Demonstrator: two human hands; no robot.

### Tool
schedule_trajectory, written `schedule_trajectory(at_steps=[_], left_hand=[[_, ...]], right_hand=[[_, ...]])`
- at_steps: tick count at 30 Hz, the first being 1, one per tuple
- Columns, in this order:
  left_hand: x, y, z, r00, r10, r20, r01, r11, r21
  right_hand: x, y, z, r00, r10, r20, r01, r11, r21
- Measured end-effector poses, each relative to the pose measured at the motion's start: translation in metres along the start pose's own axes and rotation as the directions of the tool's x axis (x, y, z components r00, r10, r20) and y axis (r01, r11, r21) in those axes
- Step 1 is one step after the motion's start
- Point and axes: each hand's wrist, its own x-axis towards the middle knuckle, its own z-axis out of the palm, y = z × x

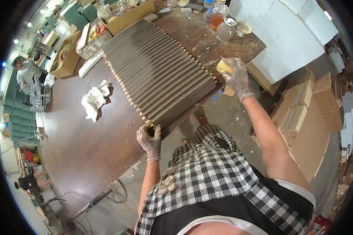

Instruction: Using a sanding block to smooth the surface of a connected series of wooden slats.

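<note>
So the left hand [149,138], in a speckled work glove, is gripping the near corner of a slatted wooden panel [159,70] that's lying flat on the big dark worktable [86,149] — fingers curled over the edge. The right hand [235,76], gloved too, is closing around a yellow sponge [224,65] and pressing it at the panel's right corner, I think touching the wood. A crumpled white rag [95,100] is sitting just left of the panel, and jars [226,28] are standing at the far end.

both gloved arms reach forward, left hand [149,138] and right hand [235,75] seemingly clenched.
</note>
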Motion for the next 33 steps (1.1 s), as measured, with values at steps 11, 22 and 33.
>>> schedule_trajectory(at_steps=[11,22,33], left_hand=[[-0.007,0.018,-0.029,0.999,0.018,0.04,-0.019,1.0,0.025],[-0.009,0.016,-0.024,0.994,0.012,0.108,-0.015,1.0,0.027],[-0.013,0.014,-0.014,0.993,0.049,0.111,-0.044,0.998,-0.046]], right_hand=[[0.001,-0.053,-0.002,0.915,-0.403,-0.013,0.385,0.866,0.318],[0.008,-0.072,0.045,0.936,-0.352,-0.03,0.33,0.841,0.429],[0.052,-0.065,0.077,0.921,-0.358,0.154,0.269,0.869,0.415]])
